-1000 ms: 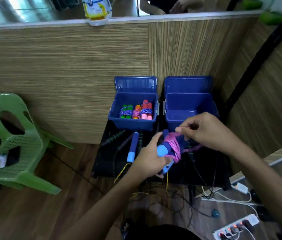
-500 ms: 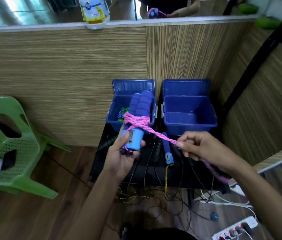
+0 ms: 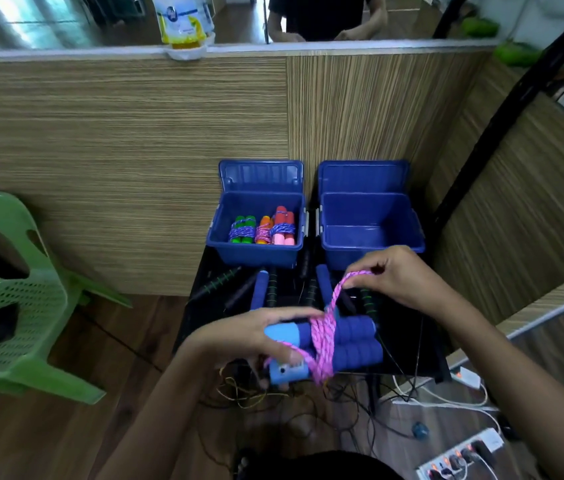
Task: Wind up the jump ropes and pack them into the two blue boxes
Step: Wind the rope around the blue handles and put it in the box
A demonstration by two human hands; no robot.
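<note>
My left hand (image 3: 249,336) grips the light-blue ends of a pair of blue foam jump-rope handles (image 3: 353,344), held sideways above the black table. A pink rope (image 3: 323,336) is wound round their middle. My right hand (image 3: 396,275) pinches the free pink strand just above the handles. The left blue box (image 3: 256,256) holds three wound ropes with green, orange and pink handles. The right blue box (image 3: 374,251) shows nothing inside. Both lids stand open against the wall.
Several loose jump ropes (image 3: 263,289) with blue and dark handles lie on the black table (image 3: 201,310) in front of the boxes. A green plastic chair (image 3: 14,296) stands at the left. Cables and a power strip (image 3: 460,457) lie on the wooden floor at the right.
The handles came down from upright in front of the left box to sideways near the table's front. My right hand moved up and in, bringing the pink strand over the bundle.
</note>
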